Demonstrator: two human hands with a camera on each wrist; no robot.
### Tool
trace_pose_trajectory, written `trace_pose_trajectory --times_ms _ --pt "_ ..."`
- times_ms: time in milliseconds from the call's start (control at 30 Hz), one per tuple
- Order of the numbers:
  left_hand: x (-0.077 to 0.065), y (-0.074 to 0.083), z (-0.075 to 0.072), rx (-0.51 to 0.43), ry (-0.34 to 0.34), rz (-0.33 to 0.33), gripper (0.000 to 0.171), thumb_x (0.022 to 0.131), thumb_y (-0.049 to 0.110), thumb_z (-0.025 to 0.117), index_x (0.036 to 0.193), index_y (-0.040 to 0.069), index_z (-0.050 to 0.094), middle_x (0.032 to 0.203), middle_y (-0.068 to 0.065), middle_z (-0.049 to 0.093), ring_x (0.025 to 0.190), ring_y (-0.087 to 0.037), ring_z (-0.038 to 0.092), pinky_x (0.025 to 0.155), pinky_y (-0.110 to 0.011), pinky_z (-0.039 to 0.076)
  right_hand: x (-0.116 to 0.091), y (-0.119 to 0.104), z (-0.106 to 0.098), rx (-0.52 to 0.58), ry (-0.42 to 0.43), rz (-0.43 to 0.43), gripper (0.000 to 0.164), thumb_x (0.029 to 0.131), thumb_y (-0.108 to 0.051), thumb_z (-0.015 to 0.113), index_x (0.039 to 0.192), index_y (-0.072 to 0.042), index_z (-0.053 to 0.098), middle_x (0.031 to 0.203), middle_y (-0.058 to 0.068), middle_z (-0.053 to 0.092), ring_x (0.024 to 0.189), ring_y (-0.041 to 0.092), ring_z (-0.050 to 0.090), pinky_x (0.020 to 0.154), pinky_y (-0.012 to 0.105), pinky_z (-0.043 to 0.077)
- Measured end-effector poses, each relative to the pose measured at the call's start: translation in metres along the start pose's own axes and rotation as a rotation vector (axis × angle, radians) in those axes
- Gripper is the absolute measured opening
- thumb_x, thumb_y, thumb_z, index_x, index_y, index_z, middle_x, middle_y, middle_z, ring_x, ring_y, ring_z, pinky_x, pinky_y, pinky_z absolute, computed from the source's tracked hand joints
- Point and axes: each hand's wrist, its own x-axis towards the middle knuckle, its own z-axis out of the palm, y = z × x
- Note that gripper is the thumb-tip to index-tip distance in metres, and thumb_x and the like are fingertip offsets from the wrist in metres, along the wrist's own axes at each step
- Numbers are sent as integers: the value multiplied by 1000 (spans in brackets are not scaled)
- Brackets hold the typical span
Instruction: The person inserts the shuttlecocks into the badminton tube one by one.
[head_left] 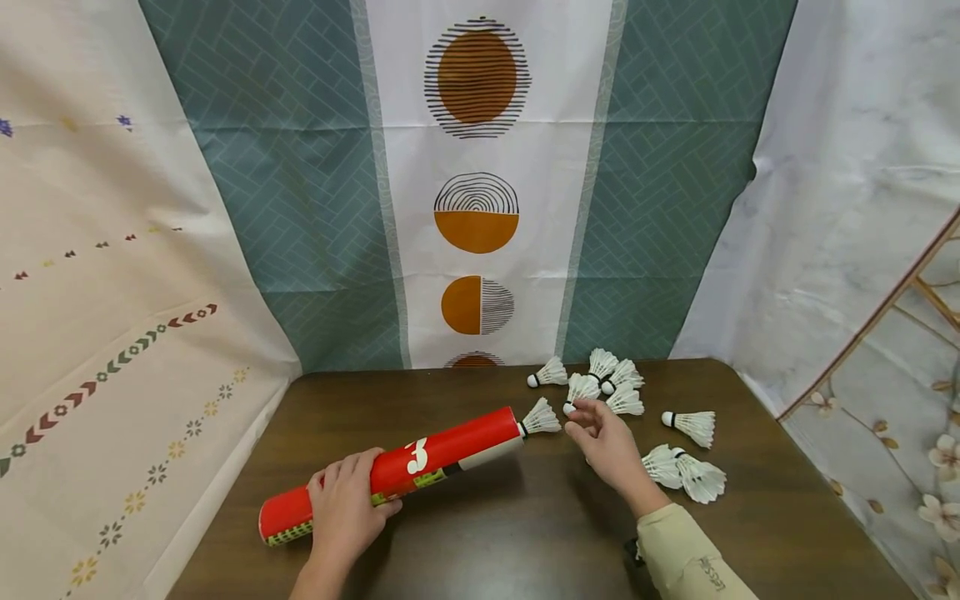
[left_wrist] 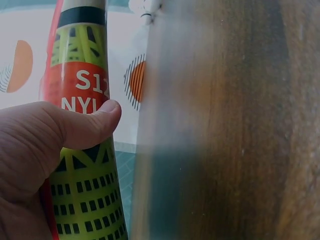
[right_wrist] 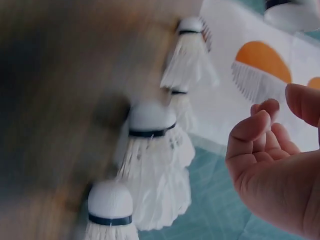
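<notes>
My left hand point(head_left: 348, 504) grips a red shuttlecock tube point(head_left: 450, 450) around its lower half. The thumb lies across its yellow-green printed side in the left wrist view. The tube slants up to the right, its mouth end raised over the table. At that mouth sits a feather shuttlecock point(head_left: 542, 418), cork toward the tube and skirt sticking out. My right hand point(head_left: 611, 446) is just right of it, fingers loosely bent with nothing between them. Its fingertips overlap a shuttlecock point(head_left: 581, 389) in the head view; in the right wrist view the hand point(right_wrist: 275, 165) appears apart from the shuttlecocks point(right_wrist: 150, 165).
A cluster of several shuttlecocks point(head_left: 622, 387) lies at the back right of the brown table point(head_left: 495, 550). One shuttlecock point(head_left: 550, 372) lies left of them, another point(head_left: 692, 425) to the right. Two more point(head_left: 699, 477) lie beside my right forearm. Patterned cloths point(head_left: 480, 250) hang behind the table.
</notes>
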Motion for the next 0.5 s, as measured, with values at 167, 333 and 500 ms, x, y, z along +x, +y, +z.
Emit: trace_pose_trajectory --times_ms 167,333,500 --pt "1 -1 0 -3 -4 -3 85 66 27 103 139 14 62 134 -18 70 123 -43 57 107 -70 35 14 9 0 -100 -22 6 54 103 -15 72 152 -5 52 137 19 72 98 24 72 76 28 55" --pt "1 -2 3 4 -2 1 85 65 29 103 139 15 63 133 -18 70 122 -43 58 106 -70 35 24 12 13 -134 -32 -21 54 100 -11 74 150 -3 54 134 21 74 99 28 76 79 35 60" --pt "2 -2 5 9 -4 -1 86 64 29 104 138 15 63 133 -17 70 122 -43 58 106 -70 36 32 16 25 -177 -20 -44 54 98 -9 76 147 0 56 126 21 77 96 30 77 84 44 62"
